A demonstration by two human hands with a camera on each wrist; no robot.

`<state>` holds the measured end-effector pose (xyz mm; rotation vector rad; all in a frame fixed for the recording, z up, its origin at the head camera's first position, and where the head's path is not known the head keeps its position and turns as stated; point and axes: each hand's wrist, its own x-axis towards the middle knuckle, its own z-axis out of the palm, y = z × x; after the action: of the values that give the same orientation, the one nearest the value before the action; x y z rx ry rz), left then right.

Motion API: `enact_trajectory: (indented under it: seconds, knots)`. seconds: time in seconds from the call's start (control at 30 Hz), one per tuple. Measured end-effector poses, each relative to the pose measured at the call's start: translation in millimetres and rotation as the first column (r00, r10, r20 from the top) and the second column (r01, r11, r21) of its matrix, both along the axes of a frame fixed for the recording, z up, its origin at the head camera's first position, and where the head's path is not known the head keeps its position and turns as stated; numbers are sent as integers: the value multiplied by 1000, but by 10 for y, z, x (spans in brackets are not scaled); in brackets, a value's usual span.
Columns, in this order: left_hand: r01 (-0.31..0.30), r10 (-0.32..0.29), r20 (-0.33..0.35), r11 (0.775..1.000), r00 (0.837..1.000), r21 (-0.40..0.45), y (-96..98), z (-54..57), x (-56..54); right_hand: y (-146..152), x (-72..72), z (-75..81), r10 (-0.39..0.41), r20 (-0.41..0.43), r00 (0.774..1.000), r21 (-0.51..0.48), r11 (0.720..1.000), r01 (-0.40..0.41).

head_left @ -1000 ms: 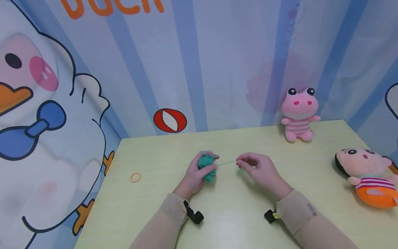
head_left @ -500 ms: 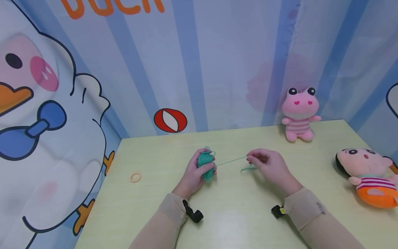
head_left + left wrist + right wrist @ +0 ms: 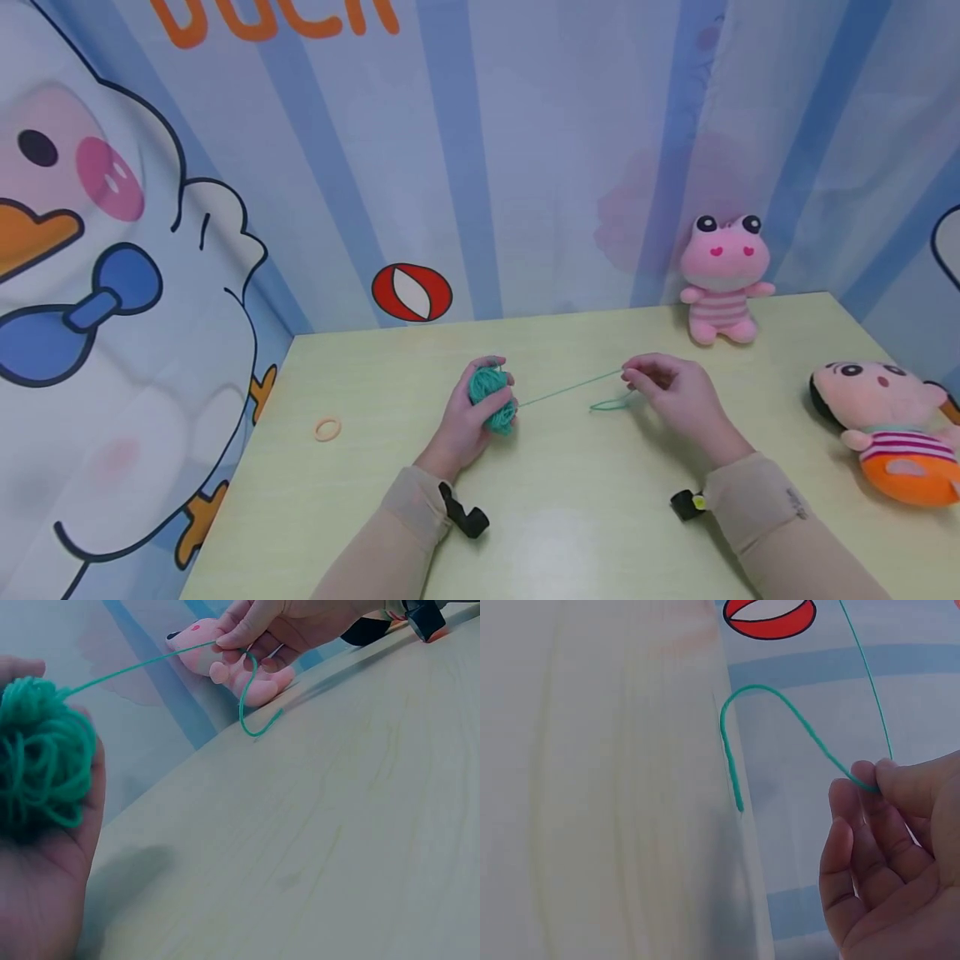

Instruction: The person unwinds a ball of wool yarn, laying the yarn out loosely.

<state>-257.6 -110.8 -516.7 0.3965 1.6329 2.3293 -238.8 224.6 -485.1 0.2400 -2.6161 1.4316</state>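
Observation:
A ball of green yarn (image 3: 487, 388) is gripped in my left hand (image 3: 462, 425), its thumb lying across the front. In the left wrist view the yarn ball (image 3: 45, 754) fills the left edge, with loose loops on its surface. My right hand (image 3: 681, 402) pinches the yarn strand between thumb and forefinger. From the ball to that pinch the strand (image 3: 573, 387) runs straight and taut. Past the fingers, a short free yarn end (image 3: 731, 750) hangs in a curve, plain in the right wrist view. The right hand's other fingers are loosely bent.
A small peach-coloured ring (image 3: 327, 429) lies on the table (image 3: 360, 517) to the left. At the back right sits a pink plush frog (image 3: 723, 279). Another plush doll (image 3: 900, 433) in orange lies at the right edge. A printed curtain (image 3: 540, 167) hangs behind the table.
My right hand has moved right and slightly away, so the strand between the hands is longer. The left hand still holds the ball, turned a little.

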Motion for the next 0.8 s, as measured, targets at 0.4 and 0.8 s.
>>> enact_trajectory:
  seconds: [0.4, 0.8]
  knots:
    - [-80, 80, 24, 997, 996, -6, 16, 21, 3, 153, -43, -33, -126, 25, 992, 99, 987, 123]
    - [-147, 146, 24, 988, 989, 55, 22, -8, -59, 277, -63, -69, -221, 82, 972, 198, 959, 201]
